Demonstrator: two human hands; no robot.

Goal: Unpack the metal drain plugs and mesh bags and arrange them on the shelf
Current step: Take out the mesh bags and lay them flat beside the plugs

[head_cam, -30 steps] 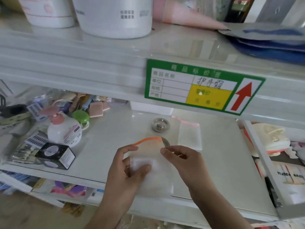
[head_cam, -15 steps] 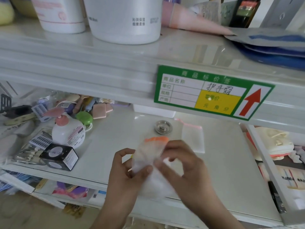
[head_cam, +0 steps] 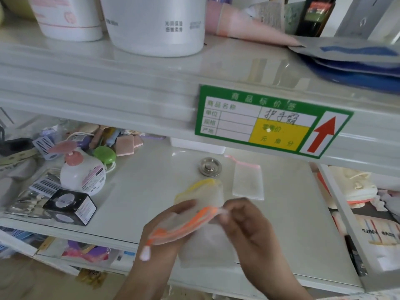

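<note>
Nearest the camera, left hand point(head_cam: 164, 232) and right hand point(head_cam: 249, 226) both pinch a bunch of mesh bags point(head_cam: 201, 215) (orange and yellow trims) over the shelf point(head_cam: 151, 191); farther back lie a pink-trimmed mesh bag point(head_cam: 248, 180) and, left of it, a metal drain plug point(head_cam: 210, 166).

On the shelf point(head_cam: 151, 191), a drain plug point(head_cam: 210, 166) sits toward the back with a flat mesh bag point(head_cam: 248, 182) just beside it on the right. A pump bottle point(head_cam: 83, 173) and a small box point(head_cam: 70, 207) lie well apart to the left, the box in front of the bottle.

White shelving unit point(head_cam: 108, 92) w/ green price label point(head_cam: 270, 121), daylit.
</note>
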